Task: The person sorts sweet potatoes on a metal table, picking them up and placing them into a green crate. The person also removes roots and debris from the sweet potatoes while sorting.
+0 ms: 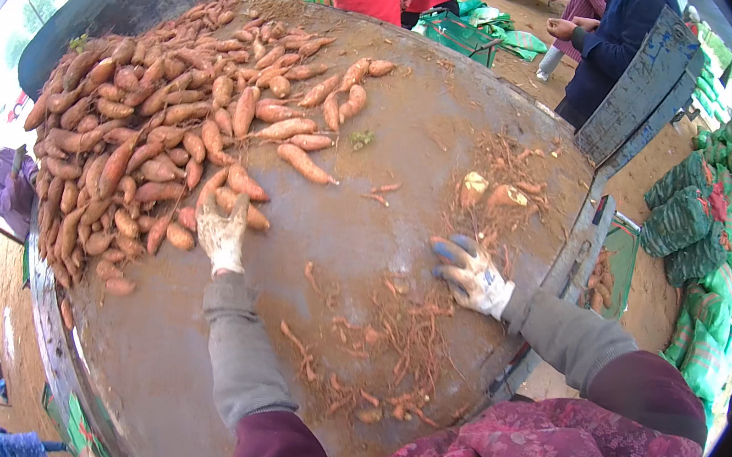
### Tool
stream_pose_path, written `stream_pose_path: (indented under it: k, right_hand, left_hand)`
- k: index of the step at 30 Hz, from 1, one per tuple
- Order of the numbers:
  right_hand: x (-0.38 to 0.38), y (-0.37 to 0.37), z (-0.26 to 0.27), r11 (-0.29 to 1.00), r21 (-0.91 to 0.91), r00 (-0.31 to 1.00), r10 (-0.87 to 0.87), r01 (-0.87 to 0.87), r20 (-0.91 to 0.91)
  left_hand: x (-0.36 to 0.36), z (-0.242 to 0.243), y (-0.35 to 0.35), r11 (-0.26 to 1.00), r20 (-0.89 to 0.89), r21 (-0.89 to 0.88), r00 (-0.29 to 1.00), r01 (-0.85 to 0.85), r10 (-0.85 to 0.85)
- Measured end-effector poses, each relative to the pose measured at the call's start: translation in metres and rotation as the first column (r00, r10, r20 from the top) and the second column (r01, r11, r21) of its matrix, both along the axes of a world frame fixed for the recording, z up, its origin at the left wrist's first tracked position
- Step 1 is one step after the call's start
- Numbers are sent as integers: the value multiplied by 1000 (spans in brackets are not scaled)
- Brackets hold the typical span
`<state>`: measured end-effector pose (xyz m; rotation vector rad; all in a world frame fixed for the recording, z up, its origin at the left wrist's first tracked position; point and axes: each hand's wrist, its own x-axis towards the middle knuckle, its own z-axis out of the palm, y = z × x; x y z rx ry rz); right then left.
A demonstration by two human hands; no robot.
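A big heap of sweet potatoes (164, 126) covers the left part of a soil-stained metal sorting table (364, 242). My left hand (222, 230), in a dirty white glove, touches the heap's near edge, its fingers spread over a sweet potato (242, 207); whether it grips one cannot be told. My right hand (471, 273), in a white glove with blue fingertips, rests over the table with fingers apart and nothing seen in it. Beside it lie thin roots (418, 336) and small root pieces. Beyond it are two broken sweet potatoes with pale cut ends (474, 188).
Raised metal side plates (641, 84) stand at the far right and far left. Green crates (457, 36) stand past the far edge and at the right (621, 262). Filled green mesh sacks (681, 207) are piled at right. Several people stand around the table.
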<state>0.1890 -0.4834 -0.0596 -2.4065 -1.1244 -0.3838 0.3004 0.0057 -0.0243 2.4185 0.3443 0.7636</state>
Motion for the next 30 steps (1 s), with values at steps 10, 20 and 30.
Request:
stream_pose_path:
  k: [10,20,30]
  right_hand:
    - [6,-7,-1,999,33,998,41,-39,-56]
    - [0,-7,-20,998,69,997,1,4,-76]
    - [1,-3,-24,995,92,999,-40,42,-22]
  left_hand:
    - [109,21,13,956,-664,293,718,-7,208]
    - [18,4,-41,981,-637,183,767,56,75]
    - [-108,1,-100,981,-585,56,802,186,-119]
